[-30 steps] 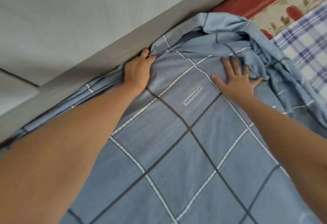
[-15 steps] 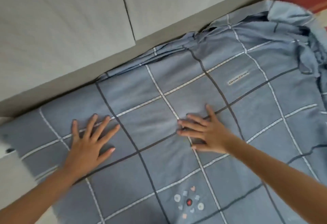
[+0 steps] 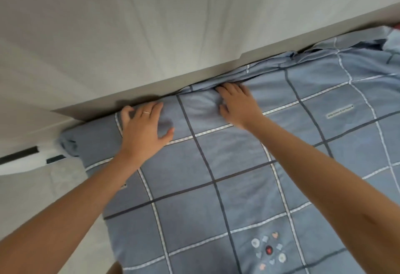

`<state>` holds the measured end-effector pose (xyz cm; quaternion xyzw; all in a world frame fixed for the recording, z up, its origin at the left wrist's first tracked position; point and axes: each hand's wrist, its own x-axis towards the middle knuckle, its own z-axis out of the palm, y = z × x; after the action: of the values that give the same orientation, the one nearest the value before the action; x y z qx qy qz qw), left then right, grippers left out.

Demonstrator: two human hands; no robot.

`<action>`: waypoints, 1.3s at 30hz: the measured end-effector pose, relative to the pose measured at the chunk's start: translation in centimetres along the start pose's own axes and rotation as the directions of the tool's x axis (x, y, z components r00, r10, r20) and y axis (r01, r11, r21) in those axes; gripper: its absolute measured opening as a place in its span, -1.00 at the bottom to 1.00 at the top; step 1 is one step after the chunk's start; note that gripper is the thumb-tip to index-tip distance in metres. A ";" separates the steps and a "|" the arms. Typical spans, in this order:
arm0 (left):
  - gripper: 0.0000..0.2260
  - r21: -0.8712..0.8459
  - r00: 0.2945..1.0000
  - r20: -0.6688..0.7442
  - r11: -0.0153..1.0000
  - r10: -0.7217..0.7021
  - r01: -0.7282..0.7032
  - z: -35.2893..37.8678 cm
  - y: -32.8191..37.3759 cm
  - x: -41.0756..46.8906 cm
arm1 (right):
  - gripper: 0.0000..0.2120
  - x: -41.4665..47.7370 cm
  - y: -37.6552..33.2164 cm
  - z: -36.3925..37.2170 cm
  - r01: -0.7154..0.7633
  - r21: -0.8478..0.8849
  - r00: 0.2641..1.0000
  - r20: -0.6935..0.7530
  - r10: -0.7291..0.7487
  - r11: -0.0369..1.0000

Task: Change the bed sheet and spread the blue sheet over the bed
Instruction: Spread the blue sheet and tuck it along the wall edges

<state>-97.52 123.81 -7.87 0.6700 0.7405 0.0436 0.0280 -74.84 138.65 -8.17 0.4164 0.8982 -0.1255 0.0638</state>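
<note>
sheet (image 3: 238, 154) lies spread over the bed, wrapped round the bed corner (image 3: 69, 143) at far left. a ledge (image 3: 151, 91) runs along the bed's far edge, wall (image 3: 151, 24) behind it. left hand (image 3: 140, 126) rests on the sheet near that corner, fingertips up against the ledge. right hand (image 3: 238, 104) is just to its right, also at the far edge, fingers curled into a fold of sheet. label (image 3: 339, 112) lies right of it. bunched cloth (image 3: 368, 53) sits far right by the ledge. motif (image 3: 268, 250) is nearest us, between the 2 forearms. floor (image 3: 43, 198) lies left of the bed.
</note>
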 end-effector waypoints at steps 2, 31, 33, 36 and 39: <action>-0.37 0.009 0.997 0.055 0.999 0.046 -0.047 0.3 0.0 0.8 | -0.42 0.6 -0.2 0.1 -0.036 -0.043 0.996 0.078 0.039 0.998; -0.80 -0.714 0.795 0.604 0.482 0.057 0.508 -4.3 0.5 5.1 | -0.70 -0.5 4.4 -6.1 0.014 0.148 0.968 -0.249 0.024 0.989; -0.77 -0.709 0.781 0.625 0.419 -0.002 0.568 -4.4 0.7 5.5 | -0.64 -0.6 3.9 -5.9 -0.045 0.339 0.969 -0.213 0.123 0.940; -0.71 -0.632 0.710 0.700 0.400 -0.072 0.663 -4.3 0.9 6.9 | -0.56 -1.4 4.0 -5.2 -0.051 0.408 0.984 -0.133 0.115 0.911; -0.70 -0.550 0.648 0.759 0.477 -0.058 0.686 -3.9 1.4 8.1 | -0.61 -2.0 5.1 -4.8 0.210 0.036 0.977 -0.053 -0.208 0.977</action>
<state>-97.30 131.87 -3.68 0.3541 0.7115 0.1316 0.5925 -69.69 141.67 -3.95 0.3238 0.9356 -0.1397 0.0195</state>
